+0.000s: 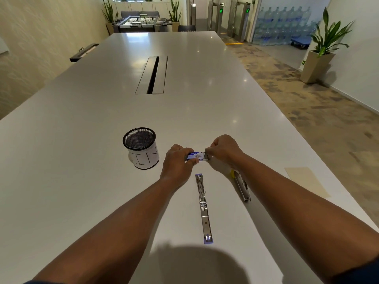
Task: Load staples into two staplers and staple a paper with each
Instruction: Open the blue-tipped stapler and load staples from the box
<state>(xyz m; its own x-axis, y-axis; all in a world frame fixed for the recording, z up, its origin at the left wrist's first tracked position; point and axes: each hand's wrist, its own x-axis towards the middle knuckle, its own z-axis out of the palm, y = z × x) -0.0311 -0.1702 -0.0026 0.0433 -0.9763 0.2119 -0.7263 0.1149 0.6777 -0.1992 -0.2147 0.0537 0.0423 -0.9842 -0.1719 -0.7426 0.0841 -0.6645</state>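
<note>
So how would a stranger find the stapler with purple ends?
Start at the black mesh cup on the white table. To its right, below the hands, two opened staplers lie flat. The purple stapler is the longer one nearer the cup; the other stapler has yellow.

Staple box (196, 156) between both hands (200, 156)

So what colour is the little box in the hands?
Blue and white; the staple box shows best in the head view, pinched between both hands.

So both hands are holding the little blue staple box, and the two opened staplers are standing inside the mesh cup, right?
Not quite. Both hands, left hand and right hand, do hold the staple box, but the head view shows the blue stapler and yellow stapler lying opened on the table, beside the mesh cup.
</note>
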